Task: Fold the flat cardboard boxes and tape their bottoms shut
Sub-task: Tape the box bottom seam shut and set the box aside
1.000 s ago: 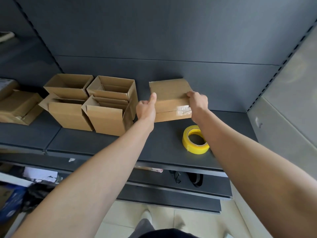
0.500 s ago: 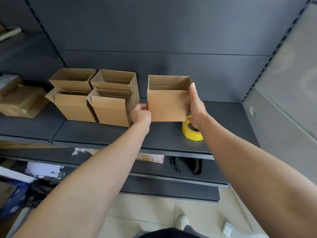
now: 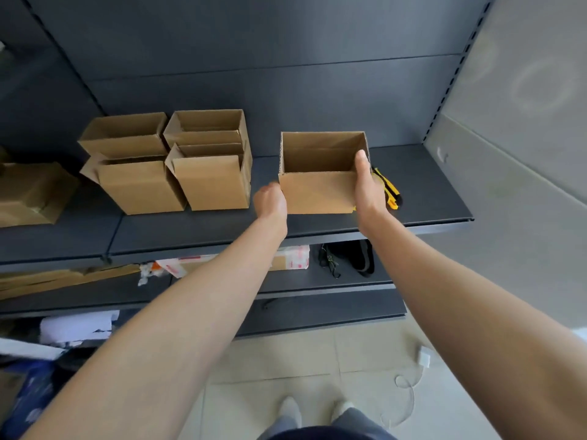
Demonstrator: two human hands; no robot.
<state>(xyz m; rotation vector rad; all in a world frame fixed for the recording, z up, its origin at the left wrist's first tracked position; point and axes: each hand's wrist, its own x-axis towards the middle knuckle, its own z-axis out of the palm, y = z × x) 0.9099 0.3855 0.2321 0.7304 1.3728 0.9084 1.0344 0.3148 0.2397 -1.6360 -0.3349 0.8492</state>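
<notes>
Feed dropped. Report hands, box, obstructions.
Right hand grips open-top box by right wall, thumb inside. Left hand at its left edge, grip unclear. Folded boxes stand clear left; utility knife behind right hand.

Upright open cardboard box [image 3: 317, 193] in right hand [image 3: 368, 192], yellow knife [image 3: 391, 192] just behind.

Dark grey metal shelving unit, seen from above and in front. A flat back panel [image 3: 286, 42] in horizontal sections rises behind the upper shelf [image 3: 428, 198]; a perforated upright [image 3: 457, 74] bounds it at the right. Beneath lie a lower shelf [image 3: 349, 285] and a base shelf [image 3: 317, 312]. A black strapped bag [image 3: 352, 257] sits on the lower shelf. The light grey side wall [image 3: 524, 138] at right carries a faint ring-shaped glint. The floor [image 3: 317, 360] is of pale tiles; a white adapter [image 3: 424, 358] with a thin cable [image 3: 409, 398] lies on it. Lighting is soft and even.
</notes>
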